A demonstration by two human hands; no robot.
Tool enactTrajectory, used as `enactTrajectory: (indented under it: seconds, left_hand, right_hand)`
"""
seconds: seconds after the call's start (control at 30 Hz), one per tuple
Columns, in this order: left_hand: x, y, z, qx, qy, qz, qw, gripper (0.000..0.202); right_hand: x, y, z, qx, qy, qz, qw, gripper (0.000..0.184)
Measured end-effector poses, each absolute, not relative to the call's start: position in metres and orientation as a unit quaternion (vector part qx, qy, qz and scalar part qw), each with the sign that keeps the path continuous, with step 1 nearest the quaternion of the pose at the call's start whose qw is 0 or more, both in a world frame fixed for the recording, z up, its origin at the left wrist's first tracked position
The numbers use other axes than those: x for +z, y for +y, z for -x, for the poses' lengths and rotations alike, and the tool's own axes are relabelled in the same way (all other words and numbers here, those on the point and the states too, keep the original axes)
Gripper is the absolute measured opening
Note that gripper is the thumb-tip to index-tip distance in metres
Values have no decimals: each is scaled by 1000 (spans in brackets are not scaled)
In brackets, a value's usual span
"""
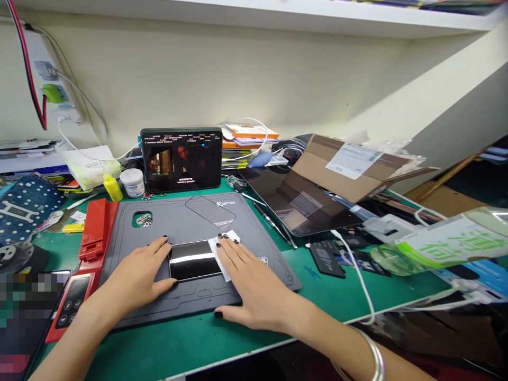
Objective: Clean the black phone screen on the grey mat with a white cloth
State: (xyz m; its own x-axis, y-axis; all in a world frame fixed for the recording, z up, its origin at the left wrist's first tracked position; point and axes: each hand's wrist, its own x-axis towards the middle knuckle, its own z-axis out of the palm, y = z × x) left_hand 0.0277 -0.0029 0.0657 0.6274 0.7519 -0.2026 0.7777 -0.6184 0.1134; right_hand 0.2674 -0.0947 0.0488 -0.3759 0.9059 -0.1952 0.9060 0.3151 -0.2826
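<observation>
A dark smartphone (pixel 191 267) with a glossy face lies on a grey work mat (pixel 166 217). My left hand (pixel 137 272) holds its left end, fingertips at the far corner and thumb at the near corner. Under the fingers of my right hand (pixel 256 283), a white wipe (pixel 213 247) is pressed onto the phone's right end. Those fingers lie together and flat, while the thumb stretches out over the mat's near edge. The phone's right end is hidden by the wipe and hand.
Left of the mat stands a red clamp-like tool (pixel 93 238) with a button panel. Behind are a tablet (pixel 182 159) playing video, a white jar (pixel 132 182) and a yellow bottle (pixel 112 186). To the right lie a large dark screen (pixel 297 206), an opened cardboard box (pixel 317 159) and a plastic bottle (pixel 448 243).
</observation>
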Motion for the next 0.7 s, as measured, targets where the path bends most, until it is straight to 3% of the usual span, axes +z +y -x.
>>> enactTrajectory:
  seconds: [0.7]
  left_hand:
    - [69,-4,-28,-79,421,-899,91,63]
  right_hand:
    - [49,-95,-261,-186,823,-536,-6,113]
